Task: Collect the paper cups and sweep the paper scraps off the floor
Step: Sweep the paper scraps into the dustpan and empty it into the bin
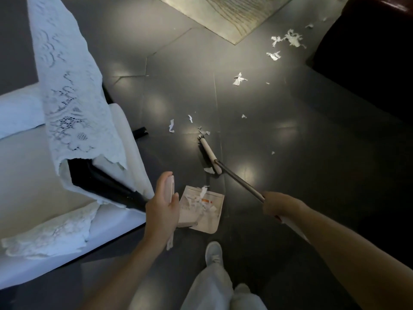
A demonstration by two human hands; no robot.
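Broom (209,154) in my right hand (276,205), fingers wrapped tight round the dark pole, bristle head down on the dark floor (290,135) out in front of me, set at an angle. Left hand (162,212) grips the upright pale handle (171,190) of the dustpan (212,224), fingers curled round it. Dustpan sits on the floor just ahead of my shoe (213,253), open side toward the broom, with a heap of torn paper (204,201) inside it. One near scrap (209,170) lies touching the near end of the broom head, between head and pan. A tip scrap (204,131) lies right at the far end of the head. Two strips (171,125) lie just beyond that, to the left, toward the sofa. Further out there is a mid-floor scrap (239,78), then a far cluster (288,39) close to the dark furniture (368,52) on the right. Tiny bits (273,152) lie right of the broom, too small to detail. White sofa (26,175) is on my left, with a lace cover (67,86) draped over it. Rug corner (223,16) at the top edge.
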